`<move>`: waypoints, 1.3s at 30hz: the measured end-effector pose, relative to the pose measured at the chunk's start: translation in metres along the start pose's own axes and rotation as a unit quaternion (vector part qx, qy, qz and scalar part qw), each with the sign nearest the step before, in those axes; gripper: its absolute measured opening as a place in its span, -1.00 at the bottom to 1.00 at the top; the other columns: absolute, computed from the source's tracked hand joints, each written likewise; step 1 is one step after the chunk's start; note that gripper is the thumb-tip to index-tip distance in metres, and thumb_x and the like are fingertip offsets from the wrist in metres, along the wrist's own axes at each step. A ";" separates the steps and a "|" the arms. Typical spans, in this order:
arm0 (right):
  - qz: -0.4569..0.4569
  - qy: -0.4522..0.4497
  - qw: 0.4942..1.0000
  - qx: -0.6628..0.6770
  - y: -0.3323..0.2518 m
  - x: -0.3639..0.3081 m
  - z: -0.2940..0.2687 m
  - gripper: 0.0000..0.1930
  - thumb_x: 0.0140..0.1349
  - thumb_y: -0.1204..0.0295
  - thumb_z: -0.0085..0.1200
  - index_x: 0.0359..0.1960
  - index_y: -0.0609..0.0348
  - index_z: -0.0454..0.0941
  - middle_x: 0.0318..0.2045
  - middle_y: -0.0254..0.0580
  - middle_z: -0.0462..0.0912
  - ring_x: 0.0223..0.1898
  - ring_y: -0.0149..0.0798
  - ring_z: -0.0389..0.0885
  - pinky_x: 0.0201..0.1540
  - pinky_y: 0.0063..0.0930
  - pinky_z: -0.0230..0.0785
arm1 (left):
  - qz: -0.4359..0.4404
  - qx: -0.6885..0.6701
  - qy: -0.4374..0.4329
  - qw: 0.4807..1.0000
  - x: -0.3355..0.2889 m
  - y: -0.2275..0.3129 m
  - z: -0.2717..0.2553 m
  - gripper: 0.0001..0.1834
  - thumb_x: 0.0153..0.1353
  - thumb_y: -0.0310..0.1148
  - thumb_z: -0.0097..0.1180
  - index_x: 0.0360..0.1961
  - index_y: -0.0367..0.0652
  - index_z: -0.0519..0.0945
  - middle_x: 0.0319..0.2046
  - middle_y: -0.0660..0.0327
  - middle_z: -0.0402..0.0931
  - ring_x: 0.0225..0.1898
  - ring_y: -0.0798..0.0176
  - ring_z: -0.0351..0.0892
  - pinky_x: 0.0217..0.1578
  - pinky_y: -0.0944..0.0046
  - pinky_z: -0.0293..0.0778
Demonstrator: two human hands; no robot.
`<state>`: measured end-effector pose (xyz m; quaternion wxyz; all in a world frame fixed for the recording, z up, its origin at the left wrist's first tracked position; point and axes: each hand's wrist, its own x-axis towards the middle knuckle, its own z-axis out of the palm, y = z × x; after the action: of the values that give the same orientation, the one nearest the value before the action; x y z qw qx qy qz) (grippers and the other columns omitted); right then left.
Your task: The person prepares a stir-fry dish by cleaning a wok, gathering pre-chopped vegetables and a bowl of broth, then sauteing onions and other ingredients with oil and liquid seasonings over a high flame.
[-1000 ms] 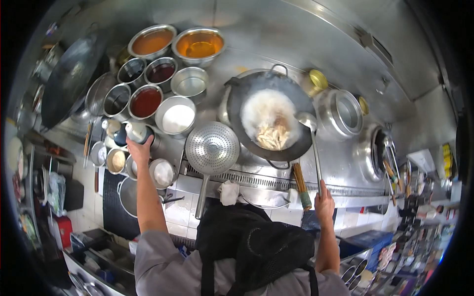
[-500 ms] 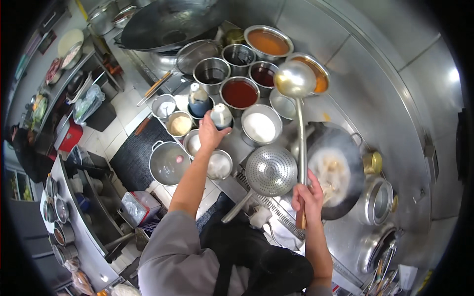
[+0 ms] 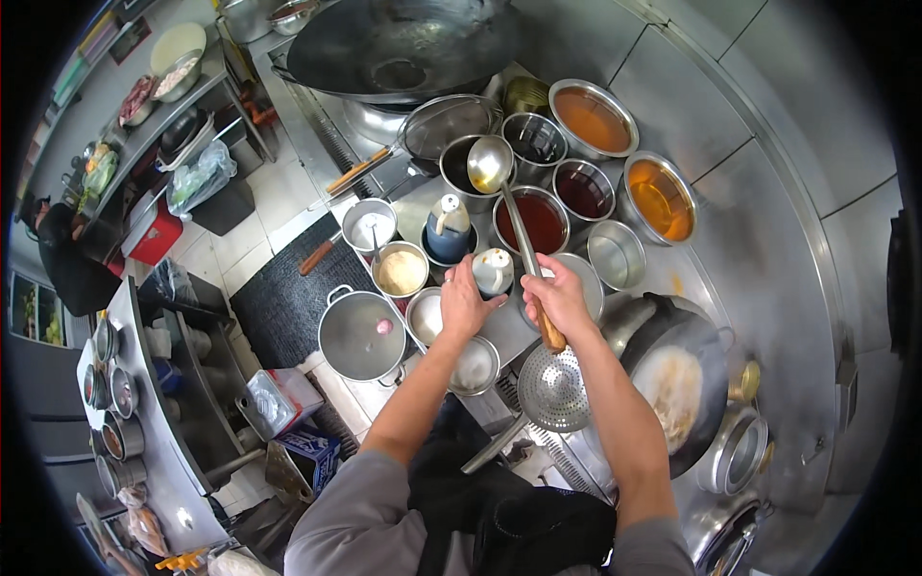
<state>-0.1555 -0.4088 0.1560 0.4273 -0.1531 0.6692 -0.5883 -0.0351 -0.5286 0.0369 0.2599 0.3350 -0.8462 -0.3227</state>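
Note:
My right hand [image 3: 559,300] is closed round the wooden grip of a long metal ladle [image 3: 520,226]. Its bowl hangs tilted over a pot of dark liquid [image 3: 456,173]. My left hand [image 3: 465,302] curves round a white-topped squeeze bottle [image 3: 493,273], thumb on one side and fingers on the other. Beside it stands another bottle with dark liquid [image 3: 448,230]. Near my left wrist are two pots of white powder, one partly hidden [image 3: 474,367]. A round perforated strainer [image 3: 554,389] lies partly under my right forearm. The wok [image 3: 706,355] holds pale, cloudy liquid with food.
Pots of red sauce [image 3: 531,221], orange liquid [image 3: 663,197] and yellowish seasoning [image 3: 400,273] crowd the counter. A large two-handled pot [image 3: 361,336] sits left, a big empty wok [image 3: 399,48] at the back. A person in dark clothes [image 3: 72,254] stands far left.
The ladle has swung left from beside the wok to over the sauce pots, with my right hand moving up and left. My left hand stays at the same bottle. The view has shifted.

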 end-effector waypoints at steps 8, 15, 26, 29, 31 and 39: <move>0.009 0.002 0.996 -0.085 -0.016 0.023 0.004 -0.28 0.29 0.47 0.23 0.43 0.45 0.20 -0.52 -0.19 0.61 -0.68 -0.34 0.58 -0.66 -0.41 0.39 | -0.016 -0.003 -0.015 1.000 0.002 -0.006 0.006 0.16 -0.23 -0.15 0.68 0.38 -0.31 0.27 0.20 -0.03 0.49 0.19 -0.20 0.45 0.16 -0.07 0.46; 0.042 -0.006 0.998 0.052 -0.027 0.015 0.002 -0.30 0.30 0.47 0.24 0.42 0.42 0.22 -0.52 -0.17 0.60 -0.69 -0.32 0.55 -0.68 -0.41 0.35 | -0.017 -0.015 -0.016 1.000 0.003 -0.004 0.003 0.15 -0.23 -0.19 0.68 0.38 -0.27 0.28 0.19 -0.03 0.50 0.20 -0.20 0.44 0.17 -0.08 0.45; 0.013 0.015 0.998 0.062 -0.033 -0.014 -0.002 -0.28 0.33 0.47 0.23 0.47 0.34 0.16 -0.52 -0.18 0.59 -0.71 -0.33 0.54 -0.71 -0.40 0.31 | -0.019 -0.017 -0.012 1.000 0.001 0.000 0.002 0.14 -0.23 -0.21 0.68 0.37 -0.28 0.28 0.17 -0.05 0.50 0.21 -0.21 0.44 0.18 -0.08 0.45; 0.007 0.016 0.998 0.058 -0.031 -0.016 -0.004 -0.28 0.34 0.47 0.22 0.47 0.33 0.17 -0.51 -0.18 0.59 -0.71 -0.34 0.53 -0.71 -0.41 0.31 | -0.007 -0.013 -0.004 1.000 0.001 -0.003 0.004 0.14 -0.22 -0.19 0.67 0.37 -0.29 0.27 0.17 -0.05 0.49 0.21 -0.21 0.44 0.19 -0.08 0.44; 0.004 0.016 0.998 0.055 -0.029 -0.017 -0.006 -0.29 0.34 0.47 0.22 0.47 0.32 0.17 -0.50 -0.19 0.59 -0.71 -0.34 0.53 -0.72 -0.41 0.31 | -0.006 -0.011 -0.008 1.000 0.001 -0.003 0.005 0.14 -0.21 -0.18 0.67 0.38 -0.31 0.27 0.19 -0.05 0.48 0.22 -0.21 0.43 0.19 -0.08 0.44; -0.002 0.030 0.999 0.037 -0.028 -0.018 -0.004 -0.31 0.34 0.46 0.23 0.46 0.32 0.21 -0.50 -0.19 0.59 -0.71 -0.36 0.54 -0.72 -0.43 0.31 | -0.006 -0.010 -0.010 1.000 0.001 -0.004 0.005 0.15 -0.20 -0.16 0.66 0.39 -0.32 0.26 0.20 -0.05 0.47 0.22 -0.19 0.42 0.20 -0.07 0.42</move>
<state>-0.1565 -0.4003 0.1884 0.4112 -0.1203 0.6592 -0.6180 -0.0374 -0.5292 0.0309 0.2528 0.3344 -0.8434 -0.3362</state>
